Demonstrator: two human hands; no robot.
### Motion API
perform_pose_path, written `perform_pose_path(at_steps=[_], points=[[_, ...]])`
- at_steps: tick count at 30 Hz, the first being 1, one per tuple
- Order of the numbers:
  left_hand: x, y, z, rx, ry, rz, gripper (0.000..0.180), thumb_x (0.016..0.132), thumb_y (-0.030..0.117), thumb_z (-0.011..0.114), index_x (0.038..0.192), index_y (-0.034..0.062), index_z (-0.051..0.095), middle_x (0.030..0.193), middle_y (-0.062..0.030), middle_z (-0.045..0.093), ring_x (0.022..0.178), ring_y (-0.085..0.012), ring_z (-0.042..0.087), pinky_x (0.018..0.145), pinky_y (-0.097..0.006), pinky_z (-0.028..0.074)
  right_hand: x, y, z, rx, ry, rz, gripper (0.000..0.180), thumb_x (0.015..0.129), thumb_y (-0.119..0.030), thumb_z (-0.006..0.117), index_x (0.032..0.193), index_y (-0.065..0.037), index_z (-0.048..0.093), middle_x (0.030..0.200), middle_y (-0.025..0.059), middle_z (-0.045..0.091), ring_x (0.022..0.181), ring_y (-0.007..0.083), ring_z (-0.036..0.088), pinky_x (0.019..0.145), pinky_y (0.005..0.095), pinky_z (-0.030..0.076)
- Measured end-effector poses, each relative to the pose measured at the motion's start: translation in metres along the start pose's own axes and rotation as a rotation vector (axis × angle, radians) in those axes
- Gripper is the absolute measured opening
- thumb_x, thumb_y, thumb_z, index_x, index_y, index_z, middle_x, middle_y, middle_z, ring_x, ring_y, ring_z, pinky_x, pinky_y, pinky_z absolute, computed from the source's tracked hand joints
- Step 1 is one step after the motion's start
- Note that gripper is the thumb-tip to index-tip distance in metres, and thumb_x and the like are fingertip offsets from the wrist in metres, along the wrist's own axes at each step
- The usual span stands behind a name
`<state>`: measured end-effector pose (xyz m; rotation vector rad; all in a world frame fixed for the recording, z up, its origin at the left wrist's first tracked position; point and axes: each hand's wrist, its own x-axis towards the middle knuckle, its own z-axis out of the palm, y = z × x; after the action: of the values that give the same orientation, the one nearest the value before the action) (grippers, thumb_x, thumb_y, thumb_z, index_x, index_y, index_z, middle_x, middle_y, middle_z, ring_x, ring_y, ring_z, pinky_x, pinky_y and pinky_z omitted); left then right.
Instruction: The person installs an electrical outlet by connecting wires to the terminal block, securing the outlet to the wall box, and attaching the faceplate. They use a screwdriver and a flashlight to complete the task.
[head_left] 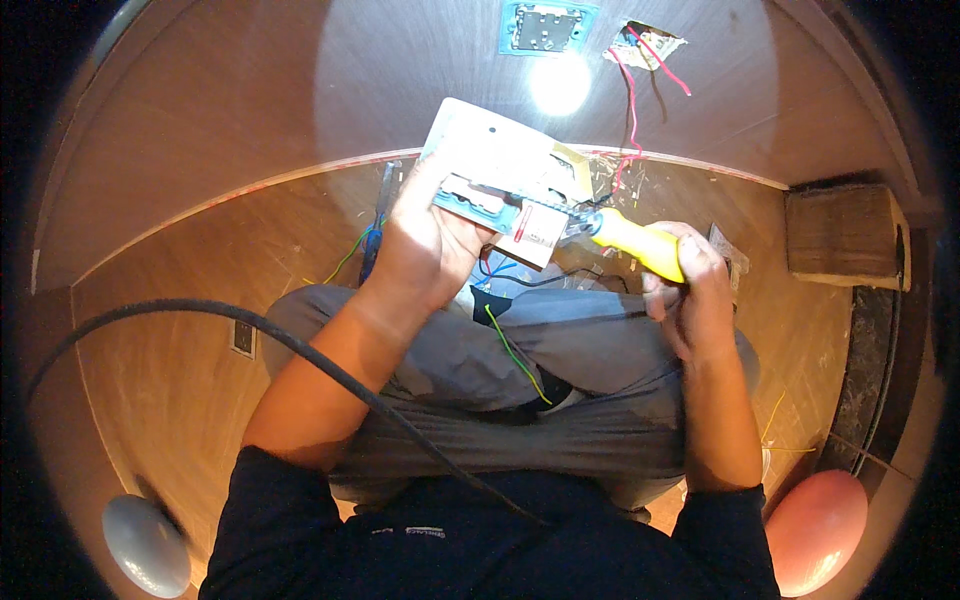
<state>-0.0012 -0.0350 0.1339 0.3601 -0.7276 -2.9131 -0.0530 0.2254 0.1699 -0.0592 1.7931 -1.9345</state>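
Observation:
My left hand [430, 245] grips a wall switch panel [480, 205] with a blue mounting frame, together with a flat white piece [490, 140] that is washed out by glare. A pale card with a red mark [530, 235] sits against it on the right. My right hand [695, 285] is closed round the yellow handle of a screwdriver [640, 243]. Its shaft points left across the panel; whether the tip touches a screw is lost in the glare. Both hands are above my crossed legs.
On the wall ahead are a fitted blue-framed switch base [547, 28] and an open wall box [645, 45] with red wires hanging out. A cardboard box [845, 235] stands at the right. A black cable [330, 365] arcs across the left. Wire scraps and a floor socket [243, 338] show on the wooden floor.

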Motion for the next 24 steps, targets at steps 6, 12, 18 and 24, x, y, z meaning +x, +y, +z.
perform_pose_path(at_steps=[6,12,18,24], points=[[0.004,0.012,0.008,-0.043,0.090,0.010,0.038,0.101,0.033,0.048,0.126,0.0048,0.054,0.118,-0.0131,0.066,0.103,-0.0260,0.066,0.082,-0.042,0.058,0.004,-0.004,-0.002,-0.010,0.095,0.024,0.040,0.098,-0.030,0.047,0.114,0.005,0.060,0.067,0.0072,0.057,0.048,0.0117,0.047,0.042,0.0248,0.035],[0.003,0.013,0.009,-0.016,0.071,0.031,0.039,0.102,0.033,0.047,0.127,0.0041,0.054,0.117,-0.0132,0.067,0.103,-0.0269,0.066,0.083,-0.042,0.058,0.005,-0.001,-0.001,0.021,0.105,0.060,0.040,0.099,-0.031,0.049,0.114,0.005,0.060,0.067,0.0079,0.058,0.047,0.0119,0.048,0.041,0.0249,0.036],[0.004,0.013,0.002,0.026,0.014,0.082,0.039,0.102,0.032,0.045,0.128,0.0033,0.053,0.121,-0.0144,0.066,0.107,-0.0284,0.066,0.085,-0.044,0.057,0.009,-0.001,-0.012,0.302,0.139,0.399,0.046,0.100,-0.039,0.052,0.112,0.004,0.061,0.069,0.0086,0.060,0.047,0.0121,0.051,0.041,0.0245,0.038],[0.005,0.014,-0.002,0.062,0.040,0.111,0.039,0.102,0.031,0.045,0.128,0.0030,0.054,0.120,-0.0147,0.066,0.105,-0.0278,0.067,0.085,-0.043,0.058,0.006,0.002,-0.007,0.072,0.033,0.086,0.033,0.093,-0.027,0.064,0.111,0.000,0.062,0.072,0.0070,0.060,0.057,0.0139,0.057,0.051,0.0262,0.046]])
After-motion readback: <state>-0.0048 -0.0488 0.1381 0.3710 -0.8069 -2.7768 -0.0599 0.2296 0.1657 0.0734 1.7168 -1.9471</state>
